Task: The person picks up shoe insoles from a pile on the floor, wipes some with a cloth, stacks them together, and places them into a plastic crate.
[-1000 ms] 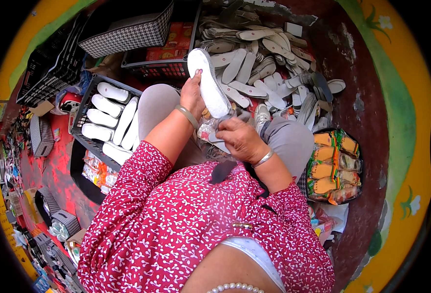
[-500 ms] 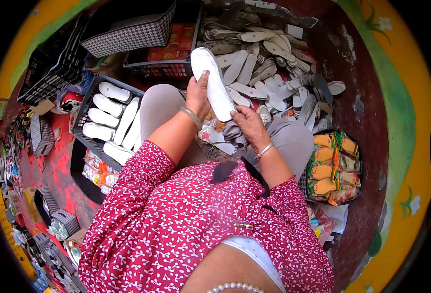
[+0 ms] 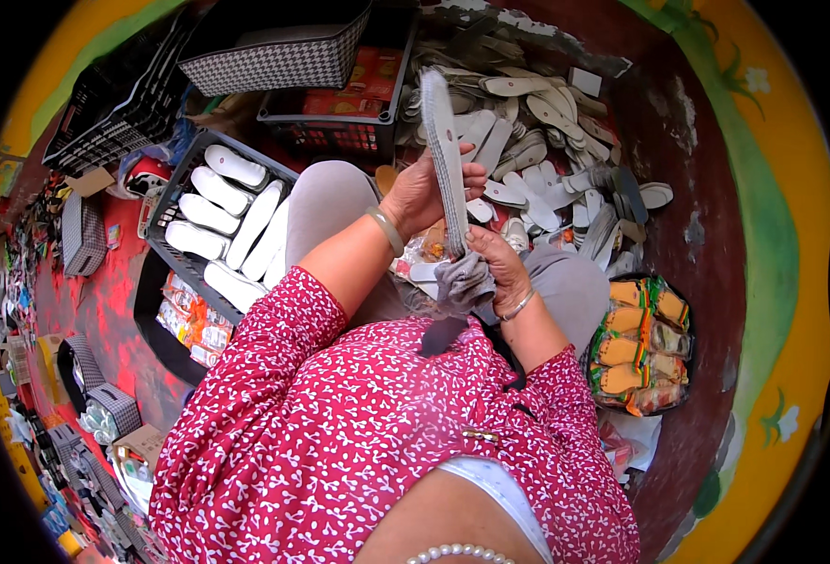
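Observation:
A pale shoe insole (image 3: 445, 155) stands nearly on edge before me, toe end up, its thick grey side showing. My left hand (image 3: 420, 195) is closed round its middle, with fingertips coming out past the right side. At the insole's lower end my right hand (image 3: 501, 270) is closed with its thumb near the tip. A crumpled grey cloth (image 3: 463, 285) bunches against the right fingers, just under the insole; how it is gripped is partly hidden.
A dark crate of white insoles (image 3: 255, 226) stands at my left. Beyond my knees lies a big heap of insoles (image 3: 527, 141). A container of packaged tan insoles (image 3: 624, 351) sits on the right. A checked fabric box (image 3: 274, 62) rests on a crate at the far left.
The insole has turned from its broad white fluffy face to nearly edge-on and more upright. The grey cloth has come up with my right hand. The whole view has shifted slightly.

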{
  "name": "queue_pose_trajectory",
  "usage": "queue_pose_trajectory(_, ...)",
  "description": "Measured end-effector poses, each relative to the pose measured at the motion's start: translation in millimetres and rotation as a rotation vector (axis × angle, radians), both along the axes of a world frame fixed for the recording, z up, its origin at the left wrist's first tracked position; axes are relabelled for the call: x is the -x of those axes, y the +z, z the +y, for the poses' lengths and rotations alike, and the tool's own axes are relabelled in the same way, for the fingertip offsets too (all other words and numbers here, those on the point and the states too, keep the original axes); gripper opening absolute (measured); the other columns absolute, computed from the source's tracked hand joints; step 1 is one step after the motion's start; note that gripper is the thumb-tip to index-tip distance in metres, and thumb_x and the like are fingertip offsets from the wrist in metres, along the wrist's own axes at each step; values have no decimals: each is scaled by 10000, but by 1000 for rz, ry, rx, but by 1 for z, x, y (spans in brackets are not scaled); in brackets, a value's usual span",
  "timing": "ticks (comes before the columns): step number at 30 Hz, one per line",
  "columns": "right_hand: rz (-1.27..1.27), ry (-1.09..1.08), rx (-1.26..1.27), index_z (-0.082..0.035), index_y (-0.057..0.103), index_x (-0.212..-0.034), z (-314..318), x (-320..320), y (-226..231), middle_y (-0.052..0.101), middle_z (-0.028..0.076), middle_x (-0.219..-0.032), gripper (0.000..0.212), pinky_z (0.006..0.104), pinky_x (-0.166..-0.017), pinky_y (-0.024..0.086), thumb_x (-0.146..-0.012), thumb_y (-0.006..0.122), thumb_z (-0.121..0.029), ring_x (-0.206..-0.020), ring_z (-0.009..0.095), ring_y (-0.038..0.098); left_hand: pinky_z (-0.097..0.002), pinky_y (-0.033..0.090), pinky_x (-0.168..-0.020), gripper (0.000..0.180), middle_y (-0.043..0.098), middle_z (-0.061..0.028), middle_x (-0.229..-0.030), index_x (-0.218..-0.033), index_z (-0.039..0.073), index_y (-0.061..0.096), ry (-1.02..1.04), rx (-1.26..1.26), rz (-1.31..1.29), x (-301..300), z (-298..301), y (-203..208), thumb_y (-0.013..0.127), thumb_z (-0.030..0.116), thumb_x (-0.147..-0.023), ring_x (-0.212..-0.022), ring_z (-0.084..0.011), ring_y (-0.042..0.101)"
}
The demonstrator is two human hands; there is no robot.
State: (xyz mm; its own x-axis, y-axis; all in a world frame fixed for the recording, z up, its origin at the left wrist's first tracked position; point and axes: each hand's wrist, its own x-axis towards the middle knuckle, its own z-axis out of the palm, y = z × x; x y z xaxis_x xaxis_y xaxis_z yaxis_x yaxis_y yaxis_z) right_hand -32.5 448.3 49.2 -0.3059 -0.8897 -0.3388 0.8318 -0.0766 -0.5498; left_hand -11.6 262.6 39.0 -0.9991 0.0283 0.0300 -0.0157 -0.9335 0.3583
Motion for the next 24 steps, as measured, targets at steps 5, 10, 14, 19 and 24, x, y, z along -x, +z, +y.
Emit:
queue_pose_trajectory(5,144,-34,-58,56,514,-1113,-4,-5,2,628,116,-969,295,285,-756,517,-876,516,-119,-840,186,635,-374,470,-861,483,609,-127,-1039,-1227,10,447,-1,-9,-27,1,-1,-9,514,355,-896,-909,-227,599)
queue_pose_trajectory(10,470,-238,-237,11,500,-1130,1,4,-16,618,79,-951,278,279,-697,514,-880,482,-110,-782,156,627,-353,436,-905,467,552,-86,-1163,-1251,48,451,271,16,-138,-2,5,6,421,394,-939,-1054,-196,527)
queue_pose_trajectory(14,483,-227,-291,1,495,-1105,5,9,-23,614,76,-926,240,280,-645,519,-898,481,-120,-718,169,628,-346,447,-870,385,535,-70,-1140,-1239,78,446,254,259,-168,-7,4,10,465,309,-932,-1000,-178,530)
queue_pose_trajectory(19,475,-137,-234,19,526,-1116,-3,-1,-10,607,63,-1018,268,255,-820,441,-886,518,-120,-903,135,573,-309,466,-803,322,561,-46,-1010,-1167,29,474,320,510,-152,-15,-2,10,528,191,-894,-906,-134,546)
queue_pose_trajectory(24,497,-189,-221,15,522,-1091,-6,-6,0,611,78,-847,253,265,-695,491,-896,532,-147,-762,143,588,-233,437,-573,207,594,-6,-884,-1057,47,537,571,524,-119,-44,-47,60,532,156,-881,-709,-79,543)
